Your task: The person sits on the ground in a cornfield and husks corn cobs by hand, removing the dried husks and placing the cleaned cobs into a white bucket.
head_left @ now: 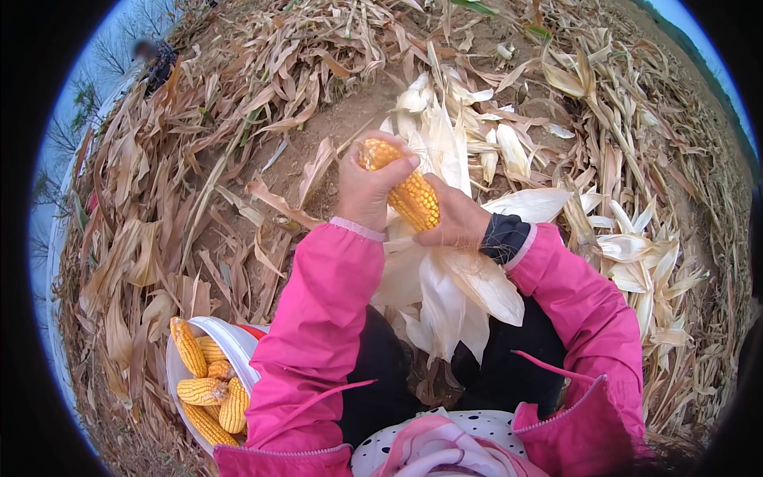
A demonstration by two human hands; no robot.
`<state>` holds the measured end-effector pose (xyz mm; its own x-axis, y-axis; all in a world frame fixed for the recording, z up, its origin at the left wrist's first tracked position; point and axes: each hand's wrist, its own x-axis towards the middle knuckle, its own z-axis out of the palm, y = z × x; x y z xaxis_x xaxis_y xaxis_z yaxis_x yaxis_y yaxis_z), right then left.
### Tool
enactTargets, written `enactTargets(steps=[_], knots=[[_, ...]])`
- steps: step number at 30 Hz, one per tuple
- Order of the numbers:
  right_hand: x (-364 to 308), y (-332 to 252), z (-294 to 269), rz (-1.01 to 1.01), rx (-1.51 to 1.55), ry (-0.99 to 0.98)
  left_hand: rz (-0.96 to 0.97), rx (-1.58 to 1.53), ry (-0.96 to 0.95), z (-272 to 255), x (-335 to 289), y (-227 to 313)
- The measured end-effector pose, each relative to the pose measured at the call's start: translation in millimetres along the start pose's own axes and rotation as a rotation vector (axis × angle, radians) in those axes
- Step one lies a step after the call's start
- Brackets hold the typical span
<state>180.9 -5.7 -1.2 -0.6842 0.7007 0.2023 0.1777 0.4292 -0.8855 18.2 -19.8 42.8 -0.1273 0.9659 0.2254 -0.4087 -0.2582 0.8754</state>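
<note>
Between my two hands is an ear of corn [415, 200], yellow-orange and bare of husk along its visible length, tilted with its upper end to the left. My left hand [372, 181] is wrapped round the upper part, the thumb lying across the kernels. Lower down, my right hand [459, 213] closes round the other end. Pale, peeled-back husk leaves [449, 290] hang below the right hand, with fine silk strands near the wrist. How the husk joins the ear is hidden by my fingers.
At my lower left stands a white bucket [176, 374] holding several husked ears of corn [203, 391]. Dry stalks and leaves [238, 103] cover the ground around me. Loose pale husks [513, 151] lie ahead and to the right. Far off at upper left is another person [159, 65].
</note>
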Motion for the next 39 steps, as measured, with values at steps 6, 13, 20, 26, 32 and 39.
enactTargets(steps=[6,13,20,26,32,39], knots=[[-2,-18,1,0.124,-0.439,0.05,-0.043,0.04,0.186,1,0,-3],[-7,-11,-2,0.201,-0.254,0.026,-0.055,-0.14,-0.114,-16,8,-1],[-6,3,-1,0.142,0.038,0.098,-0.044,0.117,-0.125,-15,9,-21],[0,6,-9,0.127,0.257,-0.005,-0.047,-0.087,-0.247,-24,11,-17],[-4,-4,-10,0.237,-0.167,0.158,-0.135,0.453,0.016,-25,7,-14],[-7,-4,-14,0.285,-0.329,0.148,-0.039,0.572,-0.032,-32,5,-19]])
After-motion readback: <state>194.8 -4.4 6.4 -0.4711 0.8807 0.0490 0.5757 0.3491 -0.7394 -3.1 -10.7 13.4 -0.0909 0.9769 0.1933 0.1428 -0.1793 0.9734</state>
